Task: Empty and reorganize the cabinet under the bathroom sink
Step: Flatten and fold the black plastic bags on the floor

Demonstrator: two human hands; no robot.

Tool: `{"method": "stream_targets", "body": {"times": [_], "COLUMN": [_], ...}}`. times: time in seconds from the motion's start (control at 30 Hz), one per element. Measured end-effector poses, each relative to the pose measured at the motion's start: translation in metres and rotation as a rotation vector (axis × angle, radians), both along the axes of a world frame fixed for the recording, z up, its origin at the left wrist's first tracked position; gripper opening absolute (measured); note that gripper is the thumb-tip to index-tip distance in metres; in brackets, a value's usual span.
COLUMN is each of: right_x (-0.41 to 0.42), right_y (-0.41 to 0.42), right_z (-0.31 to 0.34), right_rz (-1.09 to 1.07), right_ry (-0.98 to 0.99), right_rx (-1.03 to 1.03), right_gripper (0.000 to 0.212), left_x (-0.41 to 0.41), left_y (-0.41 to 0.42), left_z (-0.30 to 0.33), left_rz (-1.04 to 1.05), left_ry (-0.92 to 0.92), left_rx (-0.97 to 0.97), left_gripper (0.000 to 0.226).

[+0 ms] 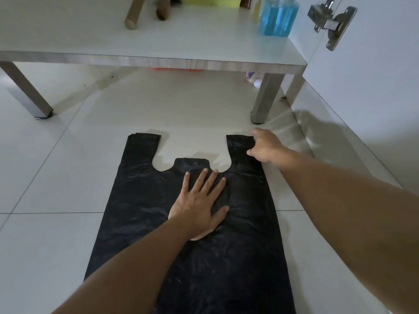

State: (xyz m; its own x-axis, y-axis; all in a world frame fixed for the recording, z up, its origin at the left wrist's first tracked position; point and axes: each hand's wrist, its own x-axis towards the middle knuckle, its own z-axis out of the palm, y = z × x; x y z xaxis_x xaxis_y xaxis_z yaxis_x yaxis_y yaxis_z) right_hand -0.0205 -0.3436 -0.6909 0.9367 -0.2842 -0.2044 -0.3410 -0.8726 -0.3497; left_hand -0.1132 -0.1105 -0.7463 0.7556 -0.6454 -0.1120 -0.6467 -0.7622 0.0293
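Pressing our left hand (199,207) flat, fingers spread and straight, we pin the black plastic bag (195,234) lying flat on the tiled floor (45,200). Our right hand (264,147) reaches forward, its grip curled over the bag's right handle strap (238,143).

— What did the person wear on the arms?

— Both forearms were bare up to the near edge of the picture; no sleeve was visible. The left hand (199,207) and the right hand (264,146) were also bare, with short nails.

— Any ring, watch or bracelet?

— None showed on the fingers or wrists that were in view.
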Motion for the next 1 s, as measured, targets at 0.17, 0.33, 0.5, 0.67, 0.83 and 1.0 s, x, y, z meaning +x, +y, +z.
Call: {"method": "stream_targets", "body": {"times": [0.17, 0.33, 0.5, 0.67, 0.83, 1.0], "right_x": [0.025, 0.035, 0.033, 0.024, 0.012, 0.003], "right_y": [0.002, 0.001, -0.003, -0.014, -0.019, -0.014], "right_z": [0.005, 0.008, 0.012, 0.014, 0.011, 0.002], "right_rz": [0.148, 0.097, 0.044, -0.147, -0.329, -0.426], "right_ry": [0.174, 0.215, 0.149, -0.036, -0.061, -0.138], "right_rx": [-0.015, -0.019, 0.076, 0.436, 0.623, 0.719], "right_gripper": [0.085, 0.07, 0.051, 0.058, 0.02, 0.014], "left_x": [0.0, 0.001, 0.0, 0.001, -0.001, -0.001], "left_y": [0.001, 0.0, 0.0, -0.001, -0.001, -0.002], "left_z": [-0.001, -0.002, -0.002, -0.002, -0.002, -0.004], "left_rz": [0.005, 0.006, 0.003, 0.005, 0.037, 0.052], "left_ry": [-0.003, -0.014, -0.022, -0.022, -0.031, -0.043], "left_rx": [-0.011, -0.016, -0.002, -0.008, -0.003, -0.012], "left_gripper": [0.074, 0.074, 0.072, 0.071, 0.075, 0.076]}}
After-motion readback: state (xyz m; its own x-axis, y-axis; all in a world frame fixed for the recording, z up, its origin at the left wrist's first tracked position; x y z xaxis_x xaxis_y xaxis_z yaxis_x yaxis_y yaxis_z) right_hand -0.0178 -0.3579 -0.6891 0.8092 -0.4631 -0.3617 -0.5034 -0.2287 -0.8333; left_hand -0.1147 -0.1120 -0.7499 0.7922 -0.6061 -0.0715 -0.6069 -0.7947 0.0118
